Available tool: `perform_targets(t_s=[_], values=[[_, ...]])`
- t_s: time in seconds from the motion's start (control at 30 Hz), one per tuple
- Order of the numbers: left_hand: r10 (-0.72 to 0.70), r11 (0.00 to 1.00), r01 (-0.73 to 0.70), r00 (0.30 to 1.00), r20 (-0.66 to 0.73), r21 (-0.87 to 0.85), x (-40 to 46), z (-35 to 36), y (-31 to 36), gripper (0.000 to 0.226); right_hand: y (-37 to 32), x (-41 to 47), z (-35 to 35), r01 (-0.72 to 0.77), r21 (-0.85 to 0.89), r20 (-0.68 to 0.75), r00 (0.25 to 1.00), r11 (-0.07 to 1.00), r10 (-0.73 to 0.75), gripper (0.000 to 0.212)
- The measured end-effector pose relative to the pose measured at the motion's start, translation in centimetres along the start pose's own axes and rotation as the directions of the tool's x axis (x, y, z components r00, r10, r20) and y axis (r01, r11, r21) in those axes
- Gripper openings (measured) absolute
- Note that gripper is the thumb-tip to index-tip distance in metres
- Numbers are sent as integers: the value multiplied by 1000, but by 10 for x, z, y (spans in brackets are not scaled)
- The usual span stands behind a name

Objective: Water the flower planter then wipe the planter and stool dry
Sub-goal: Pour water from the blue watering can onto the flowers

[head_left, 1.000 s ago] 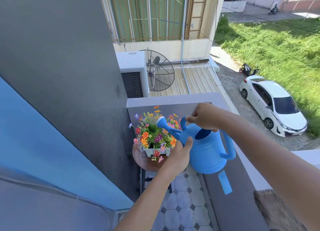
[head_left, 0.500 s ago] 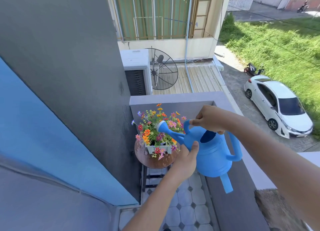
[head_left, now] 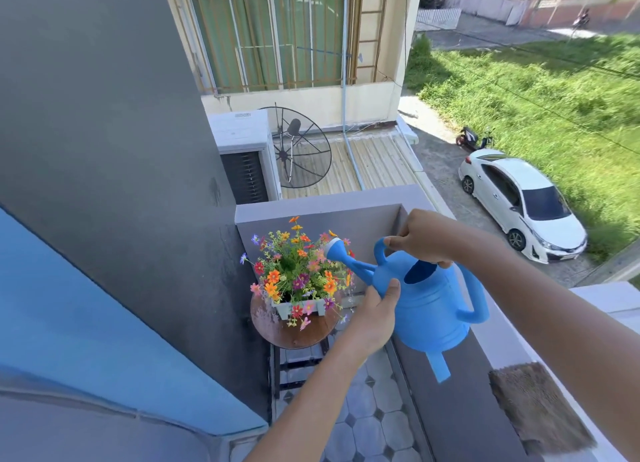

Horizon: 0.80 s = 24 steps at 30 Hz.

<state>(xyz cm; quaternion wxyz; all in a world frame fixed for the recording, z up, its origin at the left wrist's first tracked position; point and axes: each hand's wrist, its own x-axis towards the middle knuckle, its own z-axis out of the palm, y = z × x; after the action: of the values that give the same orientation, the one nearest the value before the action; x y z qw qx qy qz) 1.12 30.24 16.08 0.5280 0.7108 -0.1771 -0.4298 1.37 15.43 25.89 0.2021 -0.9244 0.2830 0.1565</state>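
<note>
A small white planter (head_left: 300, 308) full of orange, pink and purple flowers (head_left: 299, 267) stands on a round brown wooden stool (head_left: 294, 333) in the balcony corner. The stool top looks wet on its left side. A blue watering can (head_left: 429, 305) hangs to the right of the flowers, its rose (head_left: 335, 248) over their right edge. My right hand (head_left: 420, 238) grips the can's top handle. My left hand (head_left: 375, 314) supports the can's body from the front, just below the spout.
A brown cloth (head_left: 535, 404) lies on the grey balcony ledge (head_left: 450, 409) at right. A dark grey wall (head_left: 121, 150) closes the left side. The floor has pale tiles (head_left: 367, 423). Beyond the ledge are a satellite dish (head_left: 299, 148) and a white car (head_left: 523, 198) below.
The can has tipped back a little, so the spout's rose now points higher above the flowers' right edge. Both hands kept their hold.
</note>
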Motion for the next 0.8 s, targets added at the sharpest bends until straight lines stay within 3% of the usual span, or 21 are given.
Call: perform_targets(t_s=[0.33, 0.47, 0.63, 0.8], values=[[58, 998, -58, 998, 5, 5, 7, -12, -4, 67, 1, -2, 1, 13, 65, -49, 999, 998, -9, 44], [98, 995, -98, 993, -68, 1, 8, -30, -3, 53, -9, 4, 4, 75, 156, -95, 994, 985, -61, 49], [143, 990, -143, 984, -111, 6, 14, -56, -9, 51, -16, 14, 18, 110, 380, -112, 991, 919, -73, 49], [195, 980, -189, 974, -119, 59, 16, -72, -12, 49, -13, 11, 39, 110, 651, -134, 991, 751, -29, 34]])
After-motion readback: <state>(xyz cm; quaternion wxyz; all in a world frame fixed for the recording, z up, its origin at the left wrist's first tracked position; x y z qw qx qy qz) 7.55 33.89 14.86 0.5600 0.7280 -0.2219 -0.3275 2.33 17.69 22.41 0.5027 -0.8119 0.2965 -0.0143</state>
